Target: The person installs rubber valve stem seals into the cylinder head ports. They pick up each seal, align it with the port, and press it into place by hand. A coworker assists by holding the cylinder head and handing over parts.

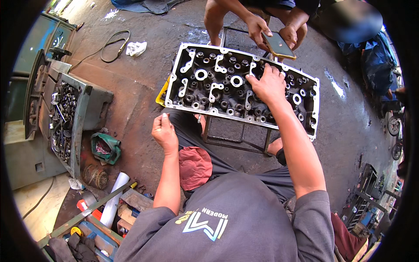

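An engine cylinder head [244, 117] lies across a dark metal stand [224, 140] in front of me, its pale rim around oily dark inner parts. My right hand [269, 85] reaches over its right half, fingers spread and touching the inside; the fingertips are partly hidden among the parts. Just off the near left corner is my left hand [166, 134], raised, with thumb and forefinger pressed together. Whatever they pinch, if anything, is too small to make out. A red cloth [195, 168] rests by my left thigh.
Across the cylinder head another person's hands [258, 29] hold a phone [279, 45]. On the left stand an open metal box of small parts [65, 118], a green bag [105, 148] and a blue toolbox [98, 238]. A cable [114, 46] curls on the floor.
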A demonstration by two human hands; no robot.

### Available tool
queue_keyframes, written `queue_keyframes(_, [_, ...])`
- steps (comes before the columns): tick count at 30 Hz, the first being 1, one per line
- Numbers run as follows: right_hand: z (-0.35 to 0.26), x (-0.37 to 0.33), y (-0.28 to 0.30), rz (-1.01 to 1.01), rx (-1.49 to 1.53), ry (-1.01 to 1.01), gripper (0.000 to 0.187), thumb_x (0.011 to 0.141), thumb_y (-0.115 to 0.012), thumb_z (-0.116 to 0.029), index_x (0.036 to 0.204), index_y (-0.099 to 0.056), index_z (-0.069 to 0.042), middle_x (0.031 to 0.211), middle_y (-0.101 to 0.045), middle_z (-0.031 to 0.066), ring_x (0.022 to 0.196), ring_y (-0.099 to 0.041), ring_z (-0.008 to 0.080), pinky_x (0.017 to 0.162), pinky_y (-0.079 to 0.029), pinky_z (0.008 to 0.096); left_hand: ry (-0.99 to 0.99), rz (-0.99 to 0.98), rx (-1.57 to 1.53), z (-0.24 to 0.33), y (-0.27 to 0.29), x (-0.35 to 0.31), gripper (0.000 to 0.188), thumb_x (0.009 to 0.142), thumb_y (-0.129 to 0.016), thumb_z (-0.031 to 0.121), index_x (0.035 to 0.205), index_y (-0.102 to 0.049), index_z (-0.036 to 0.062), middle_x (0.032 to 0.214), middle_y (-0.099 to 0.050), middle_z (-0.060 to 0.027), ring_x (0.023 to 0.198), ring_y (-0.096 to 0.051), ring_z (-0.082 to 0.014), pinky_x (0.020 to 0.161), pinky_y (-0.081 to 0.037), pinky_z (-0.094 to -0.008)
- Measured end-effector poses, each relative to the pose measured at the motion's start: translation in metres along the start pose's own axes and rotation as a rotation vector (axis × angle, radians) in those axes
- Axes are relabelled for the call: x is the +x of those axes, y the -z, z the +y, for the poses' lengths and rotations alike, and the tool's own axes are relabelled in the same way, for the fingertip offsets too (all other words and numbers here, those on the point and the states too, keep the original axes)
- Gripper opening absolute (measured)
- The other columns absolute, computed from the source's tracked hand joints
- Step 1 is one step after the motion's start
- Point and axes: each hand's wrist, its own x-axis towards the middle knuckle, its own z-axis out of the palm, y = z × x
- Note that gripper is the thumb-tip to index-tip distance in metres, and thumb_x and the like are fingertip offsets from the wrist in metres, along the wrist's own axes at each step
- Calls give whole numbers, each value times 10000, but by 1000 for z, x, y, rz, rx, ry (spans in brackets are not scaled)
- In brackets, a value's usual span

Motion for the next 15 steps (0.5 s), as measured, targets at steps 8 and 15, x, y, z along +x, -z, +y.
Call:
queue_keyframes(8, [-25,5,-18,114,-139,-60,817,755,-738,-508,1291,-466,45,1311,-510,230,1239,-451,385,1039,-360,511,-267,4,347,9,10,-6,175,931,-625,155,922,-649,-18,796,-669,-76,753,-595,-136,714,-490,-315])
queue_keyframes(15, [-17,13,-37,113,-110,-127,909,744,-764,-484,1382,-380,37,1389,-445,224,1311,-376,395,1114,-283,487,-282,43,333,4,29,-1,187,910,-626,158,873,-655,-23,764,-672,-74,739,-603,-122,711,-494,-303])
